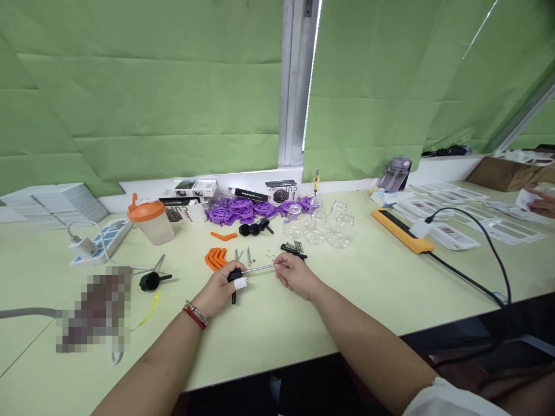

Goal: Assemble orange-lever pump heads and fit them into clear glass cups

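Note:
My left hand (221, 289) is closed round the black handle of a screwdriver (255, 269), whose metal shaft points right across the pale green table (368, 289). My right hand (295, 274) pinches the shaft's tip, perhaps with a small part I cannot make out. Orange curved plastic pieces (215, 257) and loose screws (249, 254) lie just behind my left hand. A black comb-like part (293, 249) lies behind my right hand.
Purple plastic wheels (238, 212), clear glass jars (321, 225), small boxes and an orange-lidded cup (150, 222) stand further back. A power strip (104, 240) is at left, a yellow device (401, 231) with a black cable at right. Another person's hand (541, 203) shows far right.

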Motion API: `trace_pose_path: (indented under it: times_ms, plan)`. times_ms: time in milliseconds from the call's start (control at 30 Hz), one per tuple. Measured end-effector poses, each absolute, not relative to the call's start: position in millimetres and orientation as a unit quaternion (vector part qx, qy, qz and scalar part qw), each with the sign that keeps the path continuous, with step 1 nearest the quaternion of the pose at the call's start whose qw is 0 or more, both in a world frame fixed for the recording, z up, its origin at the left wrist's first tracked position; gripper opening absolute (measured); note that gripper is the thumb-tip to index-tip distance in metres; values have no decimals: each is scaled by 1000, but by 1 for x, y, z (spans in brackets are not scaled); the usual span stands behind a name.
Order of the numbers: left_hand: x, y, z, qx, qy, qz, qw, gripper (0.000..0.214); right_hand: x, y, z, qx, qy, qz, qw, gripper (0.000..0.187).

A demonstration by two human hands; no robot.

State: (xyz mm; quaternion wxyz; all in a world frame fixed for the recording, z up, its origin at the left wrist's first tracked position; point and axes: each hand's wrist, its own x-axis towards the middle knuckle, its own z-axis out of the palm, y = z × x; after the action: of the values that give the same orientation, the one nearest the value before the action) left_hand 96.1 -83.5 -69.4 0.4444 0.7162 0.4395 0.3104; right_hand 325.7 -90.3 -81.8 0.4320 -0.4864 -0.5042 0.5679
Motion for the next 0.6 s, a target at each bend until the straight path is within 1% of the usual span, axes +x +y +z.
trace_pose_path:
  times_ms: [167,367,433,533,600]
  plan:
    - [96,-83,-70,724,435,309,436,24,325,-91,-80,-496,-499,578,413,22]
    - [95,-82,-71,726,433,316,431,24,326,-90,-81,-517,-521,555,392,31]
    - [95,-83,-70,724,435,317,431,25,326,-90,-82,-516,-522,552,397,30]
    - [95,-83,-70,721,439,314,436,25,327,-90,-83,-501,-518,559,411,21]
    - [95,-82,-69,721,438,312,437,25,328,-90,-83,-490,-519,566,413,19]
